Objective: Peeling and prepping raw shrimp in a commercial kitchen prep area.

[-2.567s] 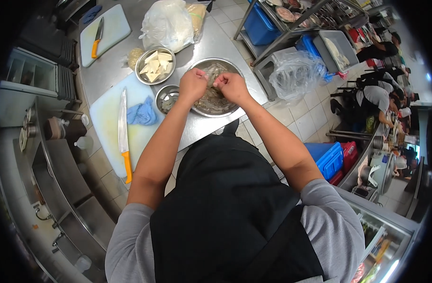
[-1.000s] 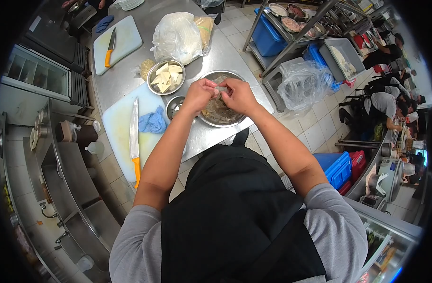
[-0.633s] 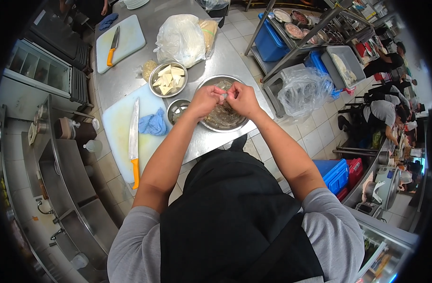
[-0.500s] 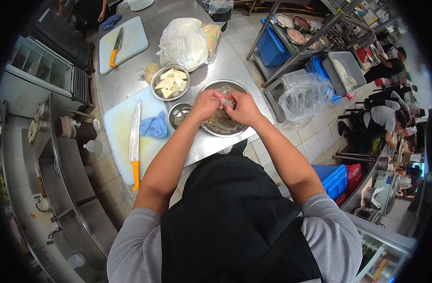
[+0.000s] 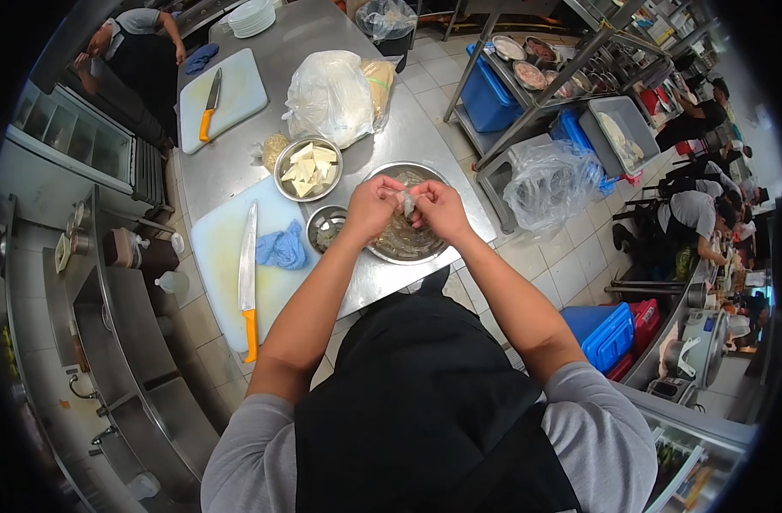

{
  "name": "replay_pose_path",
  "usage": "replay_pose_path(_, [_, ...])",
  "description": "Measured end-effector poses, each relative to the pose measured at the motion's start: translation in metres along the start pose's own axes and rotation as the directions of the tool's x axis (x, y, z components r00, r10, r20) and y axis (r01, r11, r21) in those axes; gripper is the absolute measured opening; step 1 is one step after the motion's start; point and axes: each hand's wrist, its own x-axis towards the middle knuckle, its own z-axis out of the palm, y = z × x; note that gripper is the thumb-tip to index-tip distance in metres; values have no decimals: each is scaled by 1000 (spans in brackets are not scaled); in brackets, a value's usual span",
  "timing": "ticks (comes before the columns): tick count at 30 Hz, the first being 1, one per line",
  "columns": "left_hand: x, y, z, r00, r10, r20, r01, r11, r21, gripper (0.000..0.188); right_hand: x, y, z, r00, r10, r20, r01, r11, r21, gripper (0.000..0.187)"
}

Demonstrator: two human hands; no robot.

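Both of my hands meet above a large steel bowl (image 5: 405, 261), which holds a pile of greyish, wet raw shrimp (image 5: 398, 240). My left hand (image 5: 373, 208) pinches one end of a small translucent grey shrimp (image 5: 409, 203), and the fingers of my right hand (image 5: 443, 211) are closed on its other side. Fingers cover part of it. Just left of the large bowl, beside my left wrist, sits a smaller steel bowl (image 5: 311, 229) with some greyish pieces in it. Behind that stands a steel bowl of pale yellow wedges (image 5: 312, 169).
A white cutting board (image 5: 216, 248) on the left carries an orange-handled knife (image 5: 247, 265) and a crumpled blue cloth (image 5: 282, 246). Farther back are a filled plastic bag (image 5: 331, 94) and another board with a knife (image 5: 211, 107). A metal rack (image 5: 528, 115) stands right of the steel table.
The view has tilted slightly, so the table sits lower in it and a person at the upper left shows more. My hands stay over the bowl, fingers shifted slightly around the shrimp.
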Motion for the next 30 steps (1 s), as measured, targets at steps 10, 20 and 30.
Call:
replay_pose_path(10, [-17,-11,7,995,67,-75,-60,994,92,16,-7,-9,8,897,-441,34,363,691,-625,15])
replay_pose_path(20, [-17,-2,-6,1000,4,2,-4,995,103,12,-14,-22,8,972,-220,76,233,897,-376,14])
replay_pose_path(30, [-16,4,-10,996,-57,69,61,997,-46,7,-8,-26,9,993,-81,81,108,897,-429,8])
